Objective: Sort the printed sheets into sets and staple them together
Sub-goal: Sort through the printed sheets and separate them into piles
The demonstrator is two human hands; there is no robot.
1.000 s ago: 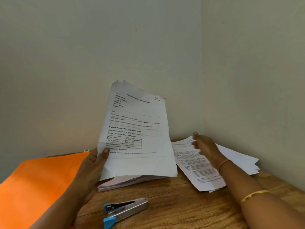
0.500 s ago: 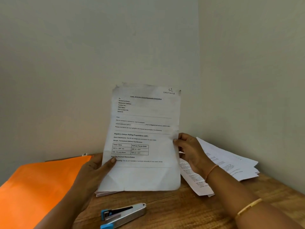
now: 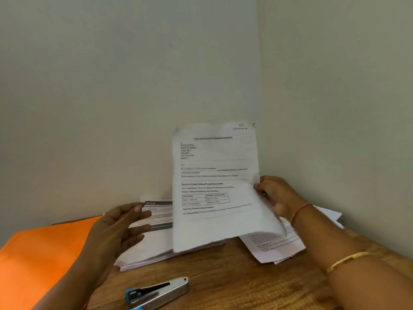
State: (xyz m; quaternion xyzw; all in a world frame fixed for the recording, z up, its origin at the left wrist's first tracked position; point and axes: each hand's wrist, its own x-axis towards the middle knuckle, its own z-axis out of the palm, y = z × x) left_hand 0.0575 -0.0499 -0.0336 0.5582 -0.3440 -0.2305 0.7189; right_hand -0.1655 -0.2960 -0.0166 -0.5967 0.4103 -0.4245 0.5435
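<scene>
1. Sheet [image 3: 214, 186], printed, one: we are holding it upright above the table [image 3: 234, 283], close to the corner of the walls. Its lower edge is curling toward us. The text is blurred; a small printed grid is sitting at mid-page and a handwritten mark at the top right.
2. Right hand [image 3: 277, 195]: we are pinching the sheet's right edge between thumb and fingers.
3. Left hand [image 3: 118, 229]: we are holding it open with the fingers spread and slightly bent, gripping nothing. It is hovering at the left end of the stack; we cannot tell whether it is touching the paper.
4. Stack [image 3: 154, 249] of sheets: it is lying flat on the table, partly behind the held sheet, and its top page is showing a dark header band.
5. Second pile [image 3: 279, 249]: it is lying fanned out at the right, partly covered by our right forearm.
6. Stapler [image 3: 158, 293], silver with a blue end: it is lying on the table nearest us, apart from both hands.
7. Orange folder [image 3: 44, 253]: it is lying at the left, under our left forearm.
</scene>
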